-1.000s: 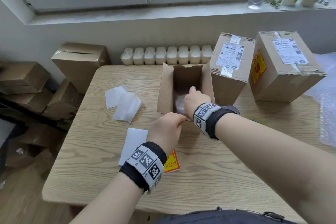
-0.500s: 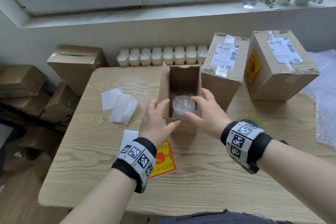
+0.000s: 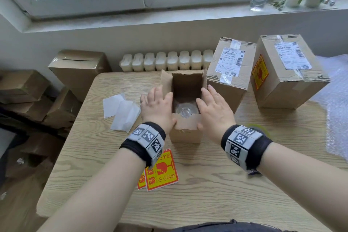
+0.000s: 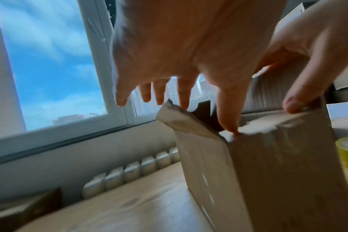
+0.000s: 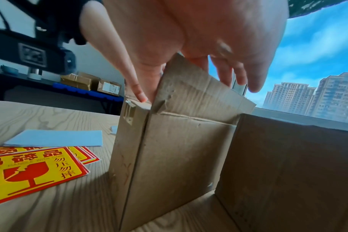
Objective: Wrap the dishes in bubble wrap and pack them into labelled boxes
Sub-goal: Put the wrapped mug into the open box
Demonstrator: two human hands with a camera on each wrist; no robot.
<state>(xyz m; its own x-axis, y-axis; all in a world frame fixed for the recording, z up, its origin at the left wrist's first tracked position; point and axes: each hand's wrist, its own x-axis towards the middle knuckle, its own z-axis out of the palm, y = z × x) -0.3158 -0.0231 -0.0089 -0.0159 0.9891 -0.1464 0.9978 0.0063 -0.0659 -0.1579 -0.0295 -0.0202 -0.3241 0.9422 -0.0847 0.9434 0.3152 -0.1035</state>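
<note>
left hand (image 3: 157, 108): fingers straight, flat on the box's left flap
right hand (image 3: 213, 111): also spread, on the right flap
open box (image 3: 185, 132): light, bendy cardboard, grab the walls
wrapped dish (image 3: 185, 111): inside, looks fragile

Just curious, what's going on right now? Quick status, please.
Left hand and right hand open, pressing side flaps of open box. Bubble-wrapped dish inside. Nothing in the way.

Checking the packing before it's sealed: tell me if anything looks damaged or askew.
The open box's left flap has a frayed, bent corner under the left hand. Otherwise the wrapped dish sits inside, and nothing looks spilled.
</note>
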